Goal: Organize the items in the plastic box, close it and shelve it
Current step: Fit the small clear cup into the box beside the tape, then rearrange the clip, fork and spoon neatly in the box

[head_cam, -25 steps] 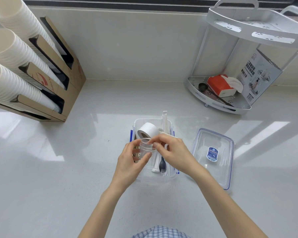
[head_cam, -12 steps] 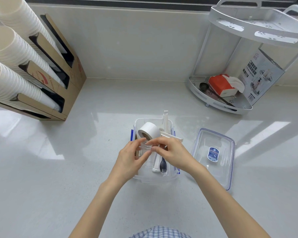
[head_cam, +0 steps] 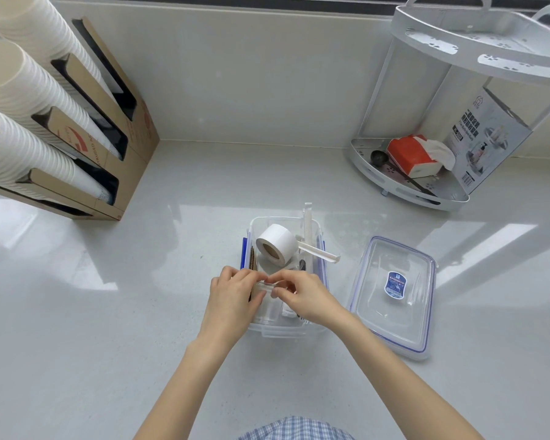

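A clear plastic box (head_cam: 283,331) with blue clips stands open on the counter in front of me. Inside it lie a white tape roll (head_cam: 277,242), a long white clip stick (head_cam: 318,251) that juts over the right wall, a dark fork partly hidden, and brown card pieces at the left wall. My left hand (head_cam: 232,296) and my right hand (head_cam: 305,296) both pinch a small clear plastic cup (head_cam: 272,285) low inside the box. The box's clear lid (head_cam: 394,296) lies flat to the right, apart from the box.
A cardboard dispenser (head_cam: 108,147) with stacks of white paper cups stands at the back left. A white two-tier corner shelf (head_cam: 451,192) at the back right holds a tissue pack, a dark scoop and a printed carton.
Both hands have lowered the clear cup from above the box down into it, and they have moved closer together.
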`<control>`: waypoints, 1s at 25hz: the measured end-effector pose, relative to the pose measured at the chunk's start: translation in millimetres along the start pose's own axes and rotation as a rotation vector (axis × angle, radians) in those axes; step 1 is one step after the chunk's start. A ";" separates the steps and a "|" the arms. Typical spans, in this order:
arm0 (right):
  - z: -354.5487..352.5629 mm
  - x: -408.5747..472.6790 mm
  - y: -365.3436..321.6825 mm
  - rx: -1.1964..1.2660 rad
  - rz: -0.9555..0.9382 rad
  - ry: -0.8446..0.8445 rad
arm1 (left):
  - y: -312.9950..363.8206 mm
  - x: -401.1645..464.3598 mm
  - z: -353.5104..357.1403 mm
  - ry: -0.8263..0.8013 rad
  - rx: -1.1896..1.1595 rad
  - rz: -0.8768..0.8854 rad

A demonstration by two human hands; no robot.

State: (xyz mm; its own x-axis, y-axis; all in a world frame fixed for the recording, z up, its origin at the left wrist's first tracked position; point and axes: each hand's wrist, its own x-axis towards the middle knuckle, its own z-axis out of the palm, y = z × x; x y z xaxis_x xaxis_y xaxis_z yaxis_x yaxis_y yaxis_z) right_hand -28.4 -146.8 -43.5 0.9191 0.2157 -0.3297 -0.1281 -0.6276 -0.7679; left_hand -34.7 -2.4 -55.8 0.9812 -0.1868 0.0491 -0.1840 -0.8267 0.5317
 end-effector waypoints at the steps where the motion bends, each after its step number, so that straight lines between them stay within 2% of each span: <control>1: 1.1 1.0 1.1 -0.001 0.013 0.005 | -0.3 -0.6 0.9 -0.003 0.019 0.011; 5: 4.7 5.3 3.8 0.008 0.055 0.026 | -0.4 -0.6 2.7 -0.015 0.057 0.006; 12: 1.0 7.8 2.1 -0.084 0.023 0.007 | 1.8 6.0 0.4 -0.083 0.145 -0.001; 17: -15.3 14.7 -7.5 -0.059 0.000 0.164 | 2.6 12.2 -7.1 -0.053 0.064 -0.003; 20: -23.3 23.4 -9.5 -0.114 0.005 0.273 | 2.8 25.4 -11.8 -0.027 0.008 -0.004; 25: -27.0 40.3 -15.5 -0.323 0.053 0.235 | -1.1 58.1 -13.6 -0.016 0.039 -0.008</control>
State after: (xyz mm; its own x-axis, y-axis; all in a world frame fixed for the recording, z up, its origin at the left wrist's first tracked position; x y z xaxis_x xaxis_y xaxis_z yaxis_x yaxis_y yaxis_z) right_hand 20.7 -148.6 -30.1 0.9793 0.0238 -0.2008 -0.0879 -0.8443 -0.5286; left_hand 23.3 -5.2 -42.1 0.9816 -0.1882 0.0317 -0.1788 -0.8483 0.4984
